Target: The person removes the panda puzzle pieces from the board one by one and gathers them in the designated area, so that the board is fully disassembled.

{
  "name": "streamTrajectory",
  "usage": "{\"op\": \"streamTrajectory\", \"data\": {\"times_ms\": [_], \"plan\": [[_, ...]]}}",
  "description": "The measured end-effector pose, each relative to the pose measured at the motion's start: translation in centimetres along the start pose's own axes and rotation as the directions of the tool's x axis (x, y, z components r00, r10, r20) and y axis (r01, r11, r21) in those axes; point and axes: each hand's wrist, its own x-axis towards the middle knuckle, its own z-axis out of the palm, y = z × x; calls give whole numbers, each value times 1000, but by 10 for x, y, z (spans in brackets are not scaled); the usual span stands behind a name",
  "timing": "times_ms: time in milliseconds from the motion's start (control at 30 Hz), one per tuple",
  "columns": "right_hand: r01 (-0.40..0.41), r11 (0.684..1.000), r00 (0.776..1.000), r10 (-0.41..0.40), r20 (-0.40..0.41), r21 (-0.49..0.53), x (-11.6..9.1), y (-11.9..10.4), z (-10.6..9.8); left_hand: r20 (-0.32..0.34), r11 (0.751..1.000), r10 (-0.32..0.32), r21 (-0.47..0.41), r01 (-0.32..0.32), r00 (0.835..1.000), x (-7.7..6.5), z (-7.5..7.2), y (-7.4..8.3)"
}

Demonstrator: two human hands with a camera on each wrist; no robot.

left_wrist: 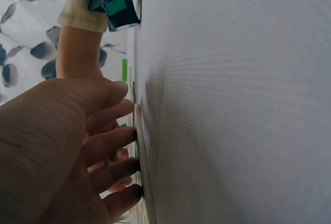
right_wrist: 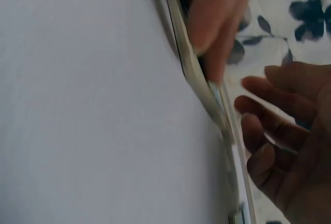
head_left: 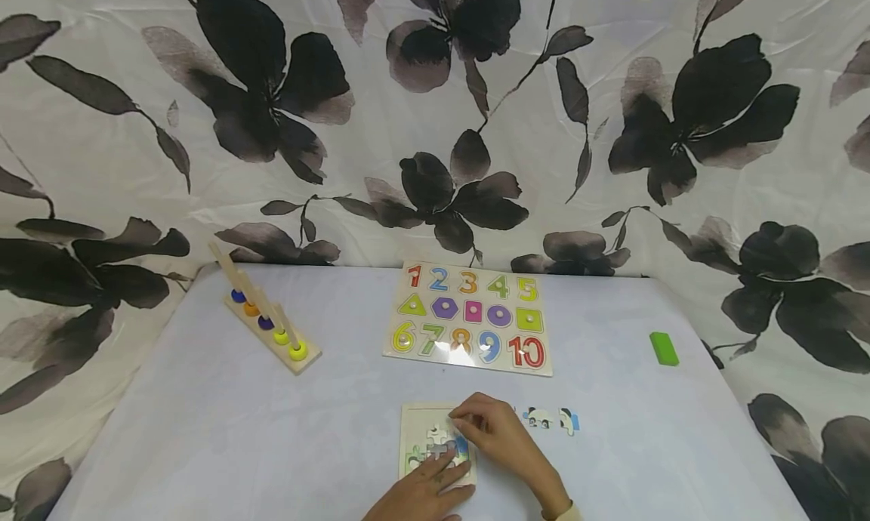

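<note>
1. One pale rectangular wooden puzzle tray (head_left: 416, 417) lies on the white tabletop (head_left: 306, 430), its lower part hidden by the left hand (head_left: 427, 489)
2. That hand's fingers rest spread; its wrist is cut off in the head view
3. The right hand (head_left: 499, 434) is at the tray's upper right, thumb and fingertips close together; whether they pinch a piece, I cannot tell
4. Two flat white-black-blue puzzle pieces (head_left: 540, 418) lie just right

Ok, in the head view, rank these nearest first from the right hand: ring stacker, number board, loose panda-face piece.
1. Loose panda-face piece, just right of the right hand.
2. Number board, beyond the hand.
3. Ring stacker, far to the left.
</note>
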Motion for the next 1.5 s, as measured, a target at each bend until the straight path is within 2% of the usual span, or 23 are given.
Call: {"op": "streamTrajectory", "data": {"times_ms": [167,367,533,933,1500], "plan": [[42,997,998,-38,54,-65,4,-5,12,-22,999,16,47,-15,1000,0,1,1],[48,996,998,-45,46,-69,6,-6,17,-13,998,24,60,-23,1000,0,1,0],[34,998,999,-31,42,-60,7,-4,18,9,999,15,41,-15,1000,0,0,-1],[9,1000,999,-8,38,-28,8,-3,19,38,997,-25,-67,27,999,0,0,-1],[-21,998,999,18,39,65,6,-2,17,35,995,-36,-90,39,999,0,-1,-1]]}}
